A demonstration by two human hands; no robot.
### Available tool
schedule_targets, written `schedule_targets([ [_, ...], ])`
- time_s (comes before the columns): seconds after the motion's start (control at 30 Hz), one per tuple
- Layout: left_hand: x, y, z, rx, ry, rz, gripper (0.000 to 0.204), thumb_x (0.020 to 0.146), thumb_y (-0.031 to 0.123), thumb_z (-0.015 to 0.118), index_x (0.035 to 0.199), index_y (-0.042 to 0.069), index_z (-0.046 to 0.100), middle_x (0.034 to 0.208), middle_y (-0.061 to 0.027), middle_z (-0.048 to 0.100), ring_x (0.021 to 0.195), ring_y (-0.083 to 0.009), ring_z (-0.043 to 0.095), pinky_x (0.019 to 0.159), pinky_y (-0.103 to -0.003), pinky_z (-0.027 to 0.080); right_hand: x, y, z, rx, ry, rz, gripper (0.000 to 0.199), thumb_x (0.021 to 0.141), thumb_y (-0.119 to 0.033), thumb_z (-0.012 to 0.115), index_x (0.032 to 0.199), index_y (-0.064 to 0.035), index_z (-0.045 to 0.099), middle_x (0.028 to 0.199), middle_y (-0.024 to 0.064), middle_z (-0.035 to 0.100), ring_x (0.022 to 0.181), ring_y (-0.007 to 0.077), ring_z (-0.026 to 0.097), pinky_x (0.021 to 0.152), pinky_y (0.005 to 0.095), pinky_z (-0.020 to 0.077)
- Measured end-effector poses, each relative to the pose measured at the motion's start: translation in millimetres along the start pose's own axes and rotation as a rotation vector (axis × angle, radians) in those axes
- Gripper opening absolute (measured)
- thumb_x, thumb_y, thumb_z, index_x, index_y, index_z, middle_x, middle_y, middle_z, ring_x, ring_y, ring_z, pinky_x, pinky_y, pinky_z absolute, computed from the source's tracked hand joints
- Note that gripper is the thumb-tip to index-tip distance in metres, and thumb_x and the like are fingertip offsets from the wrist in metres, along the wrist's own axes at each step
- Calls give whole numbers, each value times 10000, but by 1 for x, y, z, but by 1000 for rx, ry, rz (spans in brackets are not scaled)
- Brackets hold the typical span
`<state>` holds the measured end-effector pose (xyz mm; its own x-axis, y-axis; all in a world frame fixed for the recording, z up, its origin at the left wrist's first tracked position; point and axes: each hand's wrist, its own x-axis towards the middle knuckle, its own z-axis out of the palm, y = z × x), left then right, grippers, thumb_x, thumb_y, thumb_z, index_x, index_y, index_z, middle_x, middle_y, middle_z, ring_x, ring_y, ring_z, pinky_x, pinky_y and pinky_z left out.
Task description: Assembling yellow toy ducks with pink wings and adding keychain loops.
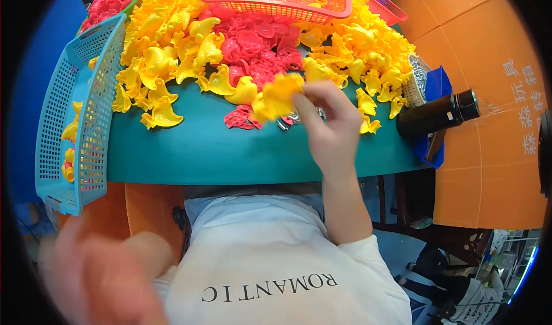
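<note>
My right hand (334, 124) is closed, thumb against fingers, on a curved yellow plastic part (280, 97) above the green table (230, 161). Motion blurs its outline. Just beneath and behind it lie a few pink plastic pieces (242, 118) and small silvery metal bits (283, 124). My left hand (106, 273) is low at the left, off the table and below the blue basket (53, 127); it is smeared by motion, and its fingers cannot be made out. Large heaps of similar yellow parts (158, 63) and pink cup-like parts (253, 40) cover the table's far side.
A pink basket (276, 9) with yellow rings rests on the heaps. The blue basket at the left holds a few yellow parts. At the right stand a black cylindrical bottle (431, 115), a blue bin (440, 86) and orange boxes (477, 170). Another person (480, 296) is at lower right.
</note>
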<state>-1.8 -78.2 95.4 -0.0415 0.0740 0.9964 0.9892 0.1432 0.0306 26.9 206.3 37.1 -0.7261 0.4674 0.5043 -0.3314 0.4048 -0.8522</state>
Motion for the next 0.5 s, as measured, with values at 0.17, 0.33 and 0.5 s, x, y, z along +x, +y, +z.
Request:
schedule_targets([
  [0.17, -73, 22, 97, -894, -486, -1517, 468, 926, 251, 610, 1308, 37, 445, 1096, -93, 551, 875, -129, 594, 700, -260, 512, -43, -8, -11, -128, -447, -165, 164, 760, 50, 684, 917, 7, 666, 830, 63, 628, 719, 115, 575, 637, 221, 447],
  [0.33, -93, 15, 96, -1018, -328, -1810, 455, 982, 379, 484, 1276, 34, 446, 962, -97, 618, 653, -112, 597, 578, -244, 517, -36, 19, -2, 39, -285, 377, 141, 775, -2, 684, 914, -5, 665, 846, 46, 594, 743, 137, 583, 638, 261, 460],
  [0.5, -102, 1, 87, -1061, -192, -1882, 434, 979, 318, 508, 1302, 58, 377, 1053, -135, 614, 689, -125, 597, 592, -262, 530, -37, 39, 24, -670, -288, 3, 117, 757, -49, 716, 844, -15, 645, 847, 74, 577, 779, 230, 595, 666, 338, 477],
])
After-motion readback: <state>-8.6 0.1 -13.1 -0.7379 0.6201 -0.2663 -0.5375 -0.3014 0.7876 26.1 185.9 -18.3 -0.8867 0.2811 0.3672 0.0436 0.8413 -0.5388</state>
